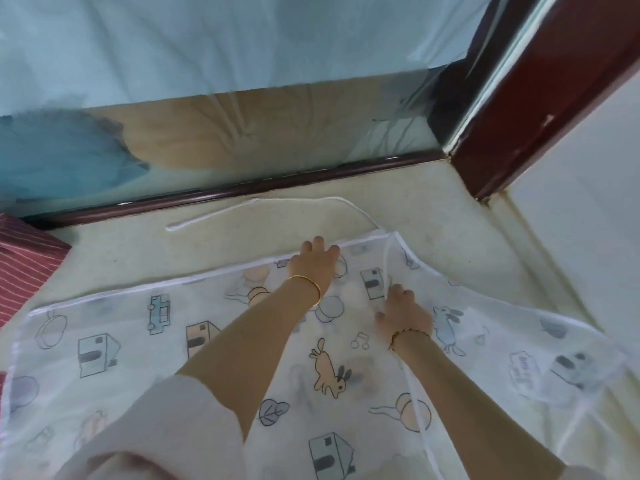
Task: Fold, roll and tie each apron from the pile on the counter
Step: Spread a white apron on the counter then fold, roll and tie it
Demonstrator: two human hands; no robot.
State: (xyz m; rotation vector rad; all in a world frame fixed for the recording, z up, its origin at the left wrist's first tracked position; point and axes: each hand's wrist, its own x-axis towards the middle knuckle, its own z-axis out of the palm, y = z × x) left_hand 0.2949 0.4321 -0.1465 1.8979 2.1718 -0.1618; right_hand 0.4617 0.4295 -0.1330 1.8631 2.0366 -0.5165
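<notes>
Both hands on the apron.
My left hand presses flat, fingers straight; my right hand pinches the white strap, fingertips hidden.

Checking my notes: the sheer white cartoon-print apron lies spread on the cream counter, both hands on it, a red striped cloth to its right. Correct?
No: the head view shows the red striped cloth left of the sheer white cartoon-print apron, not right. The apron does lie spread on the cream counter, left hand and right hand both on it.
</notes>
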